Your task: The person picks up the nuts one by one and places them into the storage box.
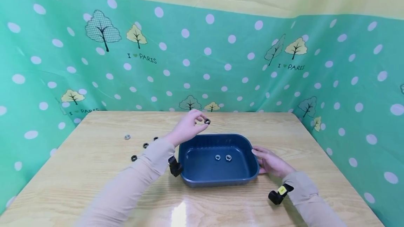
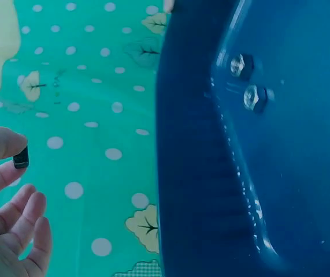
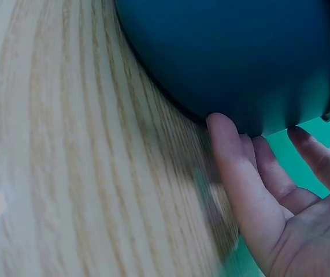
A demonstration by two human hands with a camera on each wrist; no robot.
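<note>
Above the far rim of a dark blue rectangular basin (image 1: 208,174), my left hand (image 1: 188,126) pinches a black hex nut (image 1: 207,121) between thumb and fingertip. The left wrist view shows that nut (image 2: 21,157) edge-on, the other fingers loosely bent below it. My right hand (image 1: 272,162) touches the basin's right side. In the right wrist view, its fingers (image 3: 240,167) rest against the outer wall (image 3: 228,63). Two silver nuts, one left (image 1: 217,157) and one right (image 1: 228,157), lie on the basin floor.
Left of the basin, a silver nut (image 1: 127,137) and three black nuts (image 1: 134,158) lie on the wooden table (image 1: 79,164); one is partly behind my left sleeve (image 1: 135,174). A green dotted curtain (image 1: 195,52) hangs behind the table and along its sides.
</note>
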